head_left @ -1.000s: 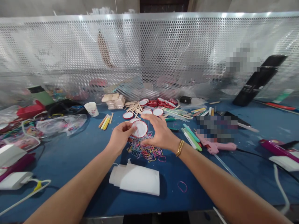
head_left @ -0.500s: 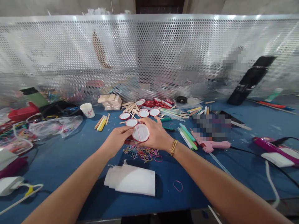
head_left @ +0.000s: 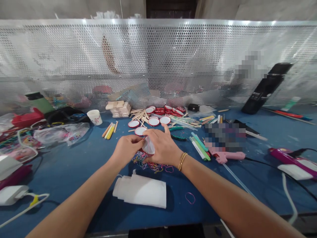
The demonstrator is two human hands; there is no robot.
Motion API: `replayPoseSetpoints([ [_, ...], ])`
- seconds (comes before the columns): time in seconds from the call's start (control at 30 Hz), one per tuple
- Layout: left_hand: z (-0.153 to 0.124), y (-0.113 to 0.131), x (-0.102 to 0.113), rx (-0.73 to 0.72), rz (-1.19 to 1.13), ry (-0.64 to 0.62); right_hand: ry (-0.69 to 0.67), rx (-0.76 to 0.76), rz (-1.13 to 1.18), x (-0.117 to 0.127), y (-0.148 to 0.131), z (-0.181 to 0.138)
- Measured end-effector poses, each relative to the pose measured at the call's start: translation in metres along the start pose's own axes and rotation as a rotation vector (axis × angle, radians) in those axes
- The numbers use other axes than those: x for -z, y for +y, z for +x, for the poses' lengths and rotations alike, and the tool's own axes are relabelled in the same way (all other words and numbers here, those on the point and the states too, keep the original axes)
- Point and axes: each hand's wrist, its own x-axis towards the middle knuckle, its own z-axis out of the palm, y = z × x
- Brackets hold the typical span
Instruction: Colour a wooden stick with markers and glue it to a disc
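Head camera view: a red-rimmed white disc [head_left: 149, 146] is held tilted above the middle of a blue tabletop [head_left: 79, 165], the left hand [head_left: 127, 147] pinching its left edge and the right hand [head_left: 165, 145] curving over its right side, whose grip cannot be judged. Neither hand is nearer, both touching the round disc. Rubber bands [head_left: 156, 167] lie beneath, a folded cloth [head_left: 145, 191] closer to the front edge.

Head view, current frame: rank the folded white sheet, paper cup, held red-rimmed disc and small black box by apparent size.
1. Folded white sheet
2. Paper cup and held red-rimmed disc: unsure between them, as the disc is partly hidden
3. Small black box
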Motion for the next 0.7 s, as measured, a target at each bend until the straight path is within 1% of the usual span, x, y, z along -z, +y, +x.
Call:
replayPoseSetpoints([
  [0.1, 0.000, 0.002, -0.002, 0.037, -0.027, -0.002, 0.006, -0.029, 0.027, -0.002, 0.002, -0.001],
  [0.23, 0.000, 0.003, -0.004, 0.101, -0.125, -0.024, 0.001, -0.064, 0.059, -0.002, 0.005, -0.001],
  [0.4, 0.000, 0.001, -0.006, 0.154, -0.235, 0.018, 0.006, -0.132, 0.129, -0.001, 0.005, 0.002],
  [0.47, 0.000, 0.001, -0.005, 0.150, -0.277, 0.028, 0.043, -0.161, 0.172, -0.002, 0.005, 0.002],
  [0.53, 0.000, 0.003, -0.002, 0.150, -0.327, 0.048, 0.112, -0.202, 0.253, -0.004, 0.007, 0.002],
  [0.6, 0.000, 0.006, 0.001, 0.166, -0.385, 0.083, 0.167, -0.259, 0.382, -0.006, 0.008, 0.002],
  [0.7, 0.000, 0.011, 0.002, 0.180, -0.450, 0.129, 0.195, -0.333, 0.560, -0.011, 0.009, 0.002],
])
